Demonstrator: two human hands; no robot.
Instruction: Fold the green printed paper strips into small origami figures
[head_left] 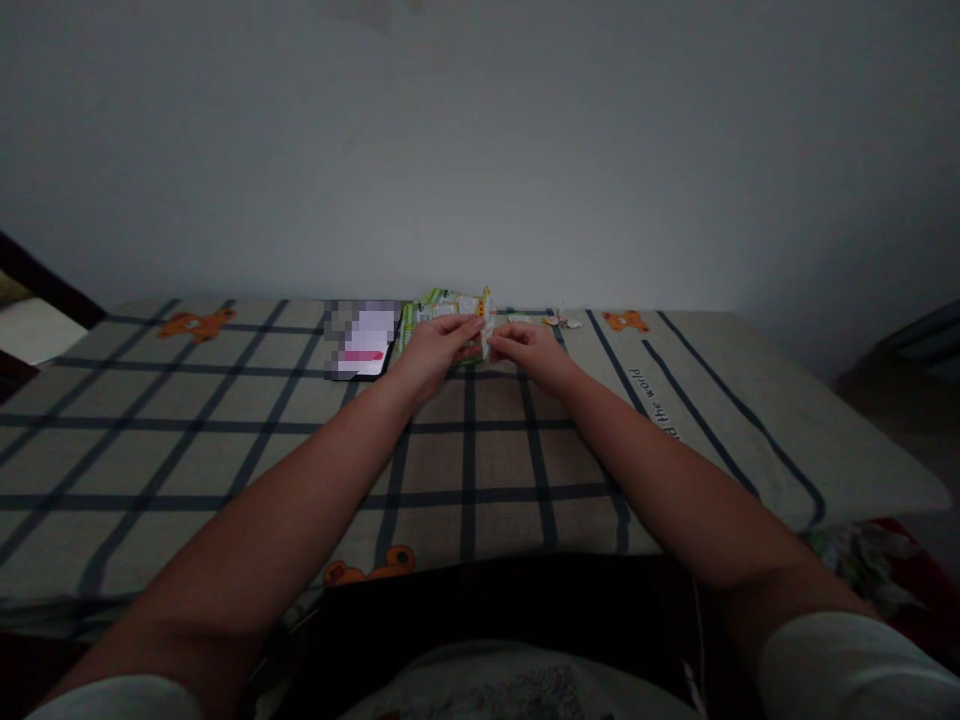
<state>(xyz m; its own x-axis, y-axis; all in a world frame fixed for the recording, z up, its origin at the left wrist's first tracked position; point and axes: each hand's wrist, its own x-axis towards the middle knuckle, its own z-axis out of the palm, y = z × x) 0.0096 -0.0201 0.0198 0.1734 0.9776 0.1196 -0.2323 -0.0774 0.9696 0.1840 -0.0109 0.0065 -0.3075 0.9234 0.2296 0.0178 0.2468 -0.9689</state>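
Both hands meet over the back middle of the cloth-covered table. My left hand [439, 350] has its fingers closed on a clear and yellow plastic wrapper [487, 318]. On the wrapper's right side, my right hand [529, 350] pinches the edge between thumb and fingertips. Green and white packets [444, 303] lie behind and to the left of my left hand, partly covered by it. What is inside the wrapper is too small to make out.
A phone [367, 340] with a lit screen lies left of the packets. Small scraps [562, 320] rest right of my right hand. The checked tablecloth [247, 400] reaches the grey wall [480, 150]. A dark chair part [45, 280] stands at the far left.
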